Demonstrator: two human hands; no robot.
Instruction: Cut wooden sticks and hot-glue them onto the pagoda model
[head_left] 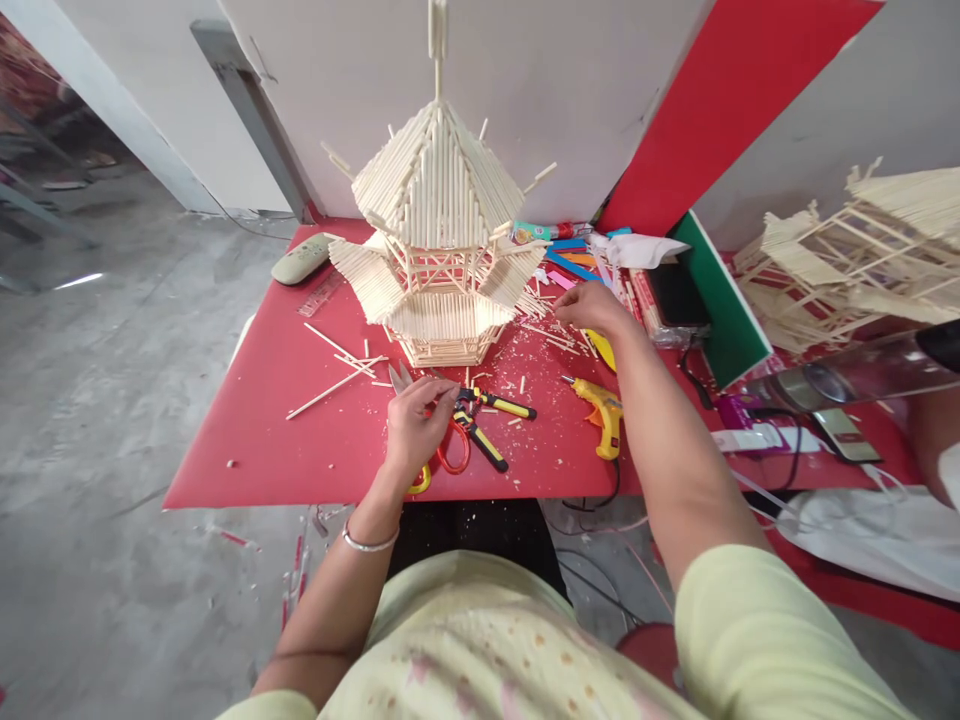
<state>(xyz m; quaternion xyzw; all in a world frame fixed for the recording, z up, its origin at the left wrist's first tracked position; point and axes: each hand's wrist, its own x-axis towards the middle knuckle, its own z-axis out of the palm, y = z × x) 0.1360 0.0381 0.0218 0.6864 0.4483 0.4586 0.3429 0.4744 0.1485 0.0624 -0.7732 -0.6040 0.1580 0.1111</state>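
Nearest you, your left hand (420, 425) is over the scissors (400, 378), beside the cutters (491, 452), thumb and fingers drawn close together. You can't tell whether a stick is pinched there, and the palm hides how the scissors lie beneath it. The glue gun (602, 415) rests to the right, its nozzle turned toward the sticks (treat that tip as hot, since nothing shows whether it is).

A little farther, your right hand (592, 308) reaches over the loose sticks (544, 335), fingertips nearly together; anything between them is too small to make out. Your wrist and forearm partly cover a yellow thing (601, 350), so its shape stays unclear. The sticks look dry, light and stiff, likely to roll or snap; take one near its middle, between thumb and forefinger.

Beyond, the model (442, 315) stands upright on the red table (240, 440), just left of those sticks. It is probably light for its bulk, rigid but brittle at the joints. Hold it low, by the base; the flared eaves and thin corner sticks look easy to break. Its back is hidden from you, and the spire's top runs out of view.
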